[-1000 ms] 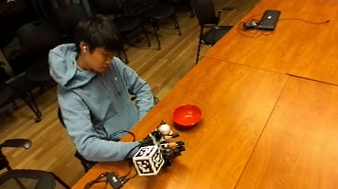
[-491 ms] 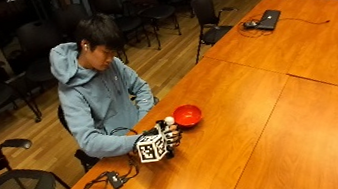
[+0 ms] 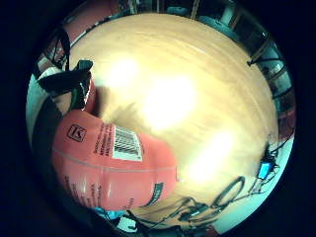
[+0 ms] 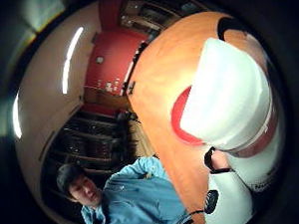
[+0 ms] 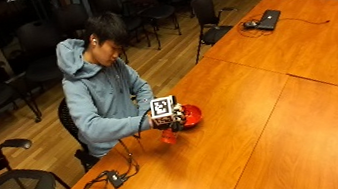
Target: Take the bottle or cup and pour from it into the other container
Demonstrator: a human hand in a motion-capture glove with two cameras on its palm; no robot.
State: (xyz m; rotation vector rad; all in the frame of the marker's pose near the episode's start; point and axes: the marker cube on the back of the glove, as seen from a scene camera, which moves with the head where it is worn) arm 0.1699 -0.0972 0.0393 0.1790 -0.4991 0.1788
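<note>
Bottle [image 5: 169,135] is off the table [image 5: 281,123], held in the gloved right hand [image 5: 168,120] just left of the red bowl [image 5: 191,114] and tilted, its white cap end [image 4: 228,96] towards the bowl; the palm views show its red body [image 3: 111,165] close against the palm and the cap next to the bowl's rim [image 4: 182,125]; the hand grips the bottle, though the fingers themselves are mostly hidden. I judge the pick-up done and the pour just starting; whether the cap is open I cannot tell, and no liquid shows. The next move calls for bringing the mouth over the bowl's middle and tipping further, slowly, so nothing lands on the table; the bowl is unheld and could slide if knocked.
</note>
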